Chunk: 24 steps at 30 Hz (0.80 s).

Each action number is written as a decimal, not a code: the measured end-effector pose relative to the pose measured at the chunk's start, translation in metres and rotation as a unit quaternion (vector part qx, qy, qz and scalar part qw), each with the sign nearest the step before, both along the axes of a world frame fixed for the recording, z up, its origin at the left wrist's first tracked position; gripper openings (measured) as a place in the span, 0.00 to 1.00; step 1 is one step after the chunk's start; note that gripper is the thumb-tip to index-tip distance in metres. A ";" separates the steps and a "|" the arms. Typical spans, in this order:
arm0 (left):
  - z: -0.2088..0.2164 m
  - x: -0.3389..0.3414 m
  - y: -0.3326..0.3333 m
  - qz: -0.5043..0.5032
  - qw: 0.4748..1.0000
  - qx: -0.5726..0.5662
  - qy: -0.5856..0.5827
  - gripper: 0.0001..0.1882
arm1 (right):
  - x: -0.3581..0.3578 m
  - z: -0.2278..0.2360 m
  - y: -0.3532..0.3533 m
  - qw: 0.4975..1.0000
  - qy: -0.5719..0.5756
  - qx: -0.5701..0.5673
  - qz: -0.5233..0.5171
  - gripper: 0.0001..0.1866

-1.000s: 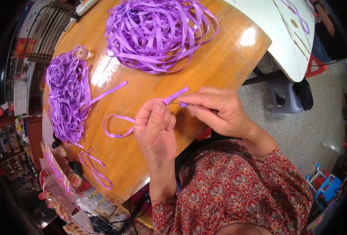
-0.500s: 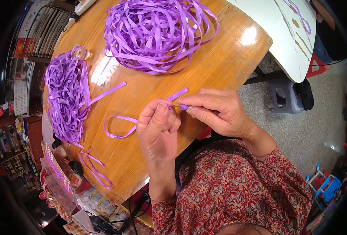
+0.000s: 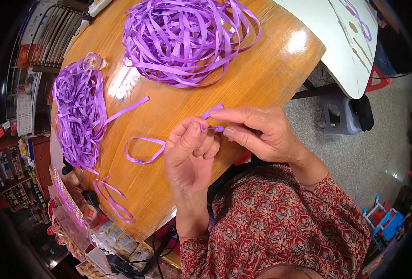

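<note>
Hands at work above a glossy, honey-brown wooden bench [image 3: 271, 60]. The left hand [image 3: 189, 151] has its thumb and index finger pinched on a narrow, flat purple ribbon [image 3: 145, 139], the other fingers curled; the ribbon forms a loop to the left of this hand, and its end lies beside the right index fingertip. The right hand [image 3: 262, 132] faces it, index finger and thumb parted, the thumb tip just beside a small, rolled purple piece [image 3: 219, 128] between the hands; whether the hidden fingers grip that piece cannot be told. Upper centre: a large, tangled heap of purple ribbon [image 3: 182, 46]. Left: a smaller, elongated purple bundle [image 3: 78, 116], with a small, clear plastic cup [image 3: 93, 61] at its upper end. Lower left: a loose, looped purple strip [image 3: 115, 189].
</note>
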<state>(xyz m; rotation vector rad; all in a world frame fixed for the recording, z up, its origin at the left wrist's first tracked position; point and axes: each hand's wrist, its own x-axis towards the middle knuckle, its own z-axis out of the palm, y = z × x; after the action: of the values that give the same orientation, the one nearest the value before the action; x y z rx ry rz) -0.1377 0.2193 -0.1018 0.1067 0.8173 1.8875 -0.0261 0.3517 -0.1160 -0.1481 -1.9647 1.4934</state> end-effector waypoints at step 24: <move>0.002 0.010 0.004 0.016 0.999 -0.022 0.026 0.09 | 0.002 0.002 0.005 0.997 0.004 -0.045 0.062 0.15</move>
<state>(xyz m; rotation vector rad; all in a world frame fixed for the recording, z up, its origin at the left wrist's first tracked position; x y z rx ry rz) -0.1280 0.2237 -0.1003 0.1158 0.8999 1.9030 -0.0241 0.3572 -0.1143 -0.0591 -1.9302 1.6609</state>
